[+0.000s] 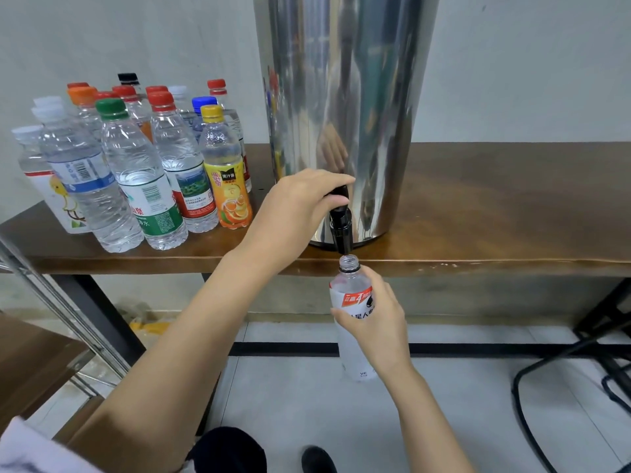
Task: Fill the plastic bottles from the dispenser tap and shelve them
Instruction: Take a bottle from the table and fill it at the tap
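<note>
A tall steel dispenser [345, 97] stands on the brown wooden table [495, 213]. Its black tap [341, 230] juts over the table's front edge. My left hand [300, 203] grips the tap's lever from the left. My right hand [375, 319] holds an uncapped clear plastic bottle [351, 343] with a white and red label upright, its open mouth right under the spout. I cannot tell whether water is flowing.
Several capped bottles [136, 165] with caps of various colours crowd the table's left end. A metal rack [61, 319] with a brown shelf stands at lower left. Black cables [546, 370] and a chair base lie on the floor to the right.
</note>
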`<state>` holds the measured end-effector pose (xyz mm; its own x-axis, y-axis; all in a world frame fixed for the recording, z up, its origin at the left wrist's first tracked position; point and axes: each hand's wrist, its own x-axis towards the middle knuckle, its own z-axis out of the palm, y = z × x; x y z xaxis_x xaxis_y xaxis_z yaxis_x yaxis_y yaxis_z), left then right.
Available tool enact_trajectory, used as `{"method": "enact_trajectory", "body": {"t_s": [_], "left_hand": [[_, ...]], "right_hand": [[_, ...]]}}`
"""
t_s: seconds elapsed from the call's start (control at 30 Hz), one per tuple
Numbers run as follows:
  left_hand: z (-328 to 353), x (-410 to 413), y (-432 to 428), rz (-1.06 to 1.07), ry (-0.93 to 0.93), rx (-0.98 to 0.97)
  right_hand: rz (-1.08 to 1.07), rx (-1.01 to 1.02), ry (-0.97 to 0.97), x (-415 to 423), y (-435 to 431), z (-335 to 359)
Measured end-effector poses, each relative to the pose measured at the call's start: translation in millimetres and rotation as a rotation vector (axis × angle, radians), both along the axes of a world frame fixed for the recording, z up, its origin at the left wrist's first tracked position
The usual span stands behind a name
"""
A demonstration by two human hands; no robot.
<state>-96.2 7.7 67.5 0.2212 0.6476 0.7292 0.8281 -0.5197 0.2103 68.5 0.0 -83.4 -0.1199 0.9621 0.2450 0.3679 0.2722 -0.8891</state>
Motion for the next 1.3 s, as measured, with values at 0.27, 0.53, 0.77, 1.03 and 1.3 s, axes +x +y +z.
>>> {"method": "enact_trajectory", "body": {"t_s": [0.27,0.53,0.77,1.03,1.3], "left_hand": [[4.9,0.3,-0.3,-0.012,0.020,0.040],[-5.6,-2.2,-1.3,0.061,0.099,0.227],[-36.9,0.8,-13.4,0.070,0.039,0.498],[-60.1,-0.1,-17.1,0.030,0.027,0.505],[-59.8,11.2,-32.7,0.117,-0.250,0.228]], "right_hand": [[0.025,0.013,0.026,-9.8,-1.2,4.5],[0.000,0.028,0.083,-11.2,0.9,4.2],[-0.072,0.073,0.076,-18.1,-0.2,1.7],[-0.121,0.118,0.058,-24.5,0.5,-1.2],[-0.197,0.140,0.056,-35.1,0.8,-2.4]]}}
